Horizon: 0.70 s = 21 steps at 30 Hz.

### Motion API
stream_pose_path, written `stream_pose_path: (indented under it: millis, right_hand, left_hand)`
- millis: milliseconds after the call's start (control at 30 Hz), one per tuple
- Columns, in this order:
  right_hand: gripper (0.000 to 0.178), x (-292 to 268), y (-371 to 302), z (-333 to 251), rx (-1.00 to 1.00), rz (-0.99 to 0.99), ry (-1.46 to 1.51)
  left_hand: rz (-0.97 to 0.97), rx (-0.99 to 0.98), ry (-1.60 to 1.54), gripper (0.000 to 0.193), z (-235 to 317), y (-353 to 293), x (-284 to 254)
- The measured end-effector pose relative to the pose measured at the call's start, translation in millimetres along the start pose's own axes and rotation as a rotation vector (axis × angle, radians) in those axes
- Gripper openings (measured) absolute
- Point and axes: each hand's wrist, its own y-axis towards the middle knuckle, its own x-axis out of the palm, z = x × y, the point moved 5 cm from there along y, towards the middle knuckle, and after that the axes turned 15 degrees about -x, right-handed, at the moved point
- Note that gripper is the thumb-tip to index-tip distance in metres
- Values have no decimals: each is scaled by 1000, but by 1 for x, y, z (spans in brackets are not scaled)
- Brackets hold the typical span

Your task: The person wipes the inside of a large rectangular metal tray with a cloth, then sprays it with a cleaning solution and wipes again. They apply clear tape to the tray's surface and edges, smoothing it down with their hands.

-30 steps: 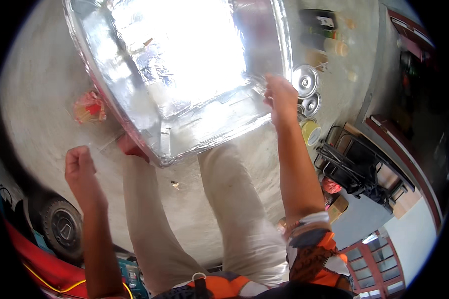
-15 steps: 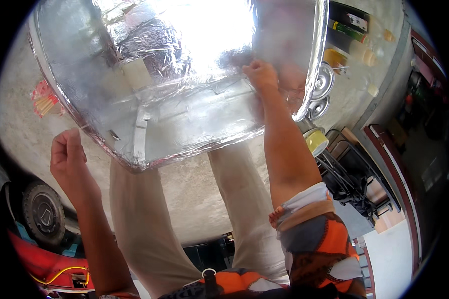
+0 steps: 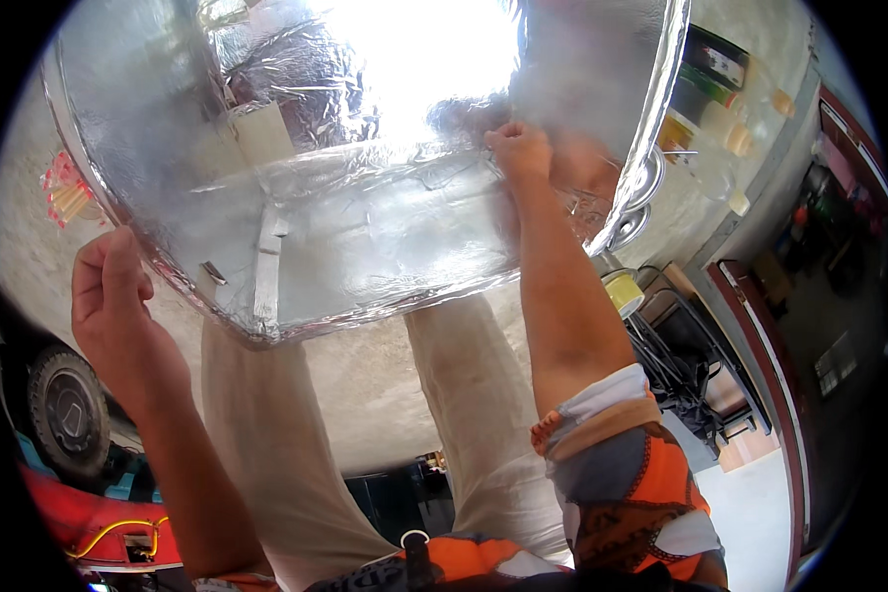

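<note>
A large foil-covered surface (image 3: 395, 237) with a raised, crinkled rim fills the upper middle of the head view, shining brightly. My left hand (image 3: 116, 281) is closed, thumb against curled fingers, just outside its left rim; anything between the fingertips is too small to make out. Over the foil, at right of centre, my right hand (image 3: 523, 153) has its fingers pinched together and bent in; what they grip is hidden. A pale flat strip (image 3: 267, 261) lies near the front left corner. Beside it is a small dark metal piece (image 3: 214, 272).
Red-and-white packets of sticks (image 3: 66, 192) lie on the floor at left. Bottles (image 3: 725, 128), round metal lids (image 3: 641, 183) and a yellow-green cup (image 3: 623, 293) stand at right, near folded black chairs (image 3: 686, 360). A wheeled red machine (image 3: 79, 513) is at lower left.
My left hand has shifted a little left and up along the rim. My right hand stays pinched over nearly the same part of the foil. The view has shifted slightly.
</note>
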Motion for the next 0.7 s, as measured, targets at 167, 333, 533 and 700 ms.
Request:
stream_pose_path:
  millis: [167,333,533,700]
  right_hand:
    - [7,44,23,48,-297,59,258]
    - [4,63,40,65,-433,133,156]
    - [10,55,32,49,-142,148,463]
    - [22,58,35,60,-144,135,350]
  left_hand:
    - [17,37,77,12,-2,3,-12]
    - [73,-2,-38,10,-4,-2,-1]
    - [9,70,-34,8,-12,-3,13]
    - [62,122,33,9,-8,-4,10]
